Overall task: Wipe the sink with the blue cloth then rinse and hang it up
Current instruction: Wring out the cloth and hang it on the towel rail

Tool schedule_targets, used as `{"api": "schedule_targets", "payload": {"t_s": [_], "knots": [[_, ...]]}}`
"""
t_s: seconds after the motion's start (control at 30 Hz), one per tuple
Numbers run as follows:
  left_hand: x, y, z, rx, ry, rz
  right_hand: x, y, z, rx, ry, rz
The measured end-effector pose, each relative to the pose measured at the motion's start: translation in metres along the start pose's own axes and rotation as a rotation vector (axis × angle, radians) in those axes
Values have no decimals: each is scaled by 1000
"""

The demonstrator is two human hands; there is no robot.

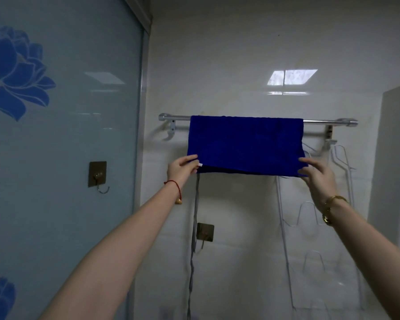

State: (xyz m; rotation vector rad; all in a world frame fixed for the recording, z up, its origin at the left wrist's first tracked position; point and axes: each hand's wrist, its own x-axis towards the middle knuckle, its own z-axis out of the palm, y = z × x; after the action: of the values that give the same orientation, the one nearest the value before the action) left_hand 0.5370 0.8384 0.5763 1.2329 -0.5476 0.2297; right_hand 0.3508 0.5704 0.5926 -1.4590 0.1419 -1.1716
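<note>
Presently listed: one deep blue terry cloth, rectangular, draped over a horizontal chrome towel rail fixed to the far white tiled wall; folded across the rail so both layers hang flat, which by judgement lets it dry evenly and keeps it from sliding off. A small white tag shows at its lower left corner. Left hand: arm extended up and forward, a red string bracelet at the wrist, thumb and fingers pinching the cloth's lower left corner, apparently to hold the hem level. Right hand: arm likewise raised, a gold bangle and watch at the wrist, fingers partly spread and curled round the lower right corner, with fingertips on the front face; whether the thumb closes behind cannot be told. Both hands sit at the bottom edge, one at each corner, suited to tugging the hem straight. The sink is not in view. Judged stage: hanging is nearly complete, with only smoothing and letting go remaining. Also present: a frosted glass panel with blue flower print on the left, bearing a square brown adhesive hook; a second such hook on the far wall below the cloth; a grey cord hanging beneath the cloth's left corner; a white wire rack at right under the rail.
</note>
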Motion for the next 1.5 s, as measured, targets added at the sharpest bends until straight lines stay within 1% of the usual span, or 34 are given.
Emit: {"api": "schedule_targets", "payload": {"t_s": [0.07,0.1,0.17,0.23,0.37,0.53,0.6,0.77,1.0,1.1,1.3,1.5], "knots": [[5,-9,1,-19,32,15,3,9,3,116,23,48],[9,-14,3,-35,63,16,7,15,4,118,61,51],[19,-23,6,-36,131,1,16,28,5,53,122,45],[28,-32,9,7,164,-24,26,39,6,10,131,56],[43,-48,10,44,86,-9,46,56,9,-144,111,-8],[57,-64,12,-42,35,26,60,76,11,-326,151,-183],[57,-69,14,-73,37,56,63,84,11,-348,174,-231],[55,-76,16,-135,132,117,68,105,16,-335,213,-297],[55,-84,22,-268,162,200,68,121,24,-249,260,-334],[58,-86,22,-229,173,257,69,123,24,-230,257,-364],[61,-82,17,-127,159,446,73,120,22,-215,228,-389],[56,-79,14,-93,192,487,72,117,18,-193,190,-385]]}}
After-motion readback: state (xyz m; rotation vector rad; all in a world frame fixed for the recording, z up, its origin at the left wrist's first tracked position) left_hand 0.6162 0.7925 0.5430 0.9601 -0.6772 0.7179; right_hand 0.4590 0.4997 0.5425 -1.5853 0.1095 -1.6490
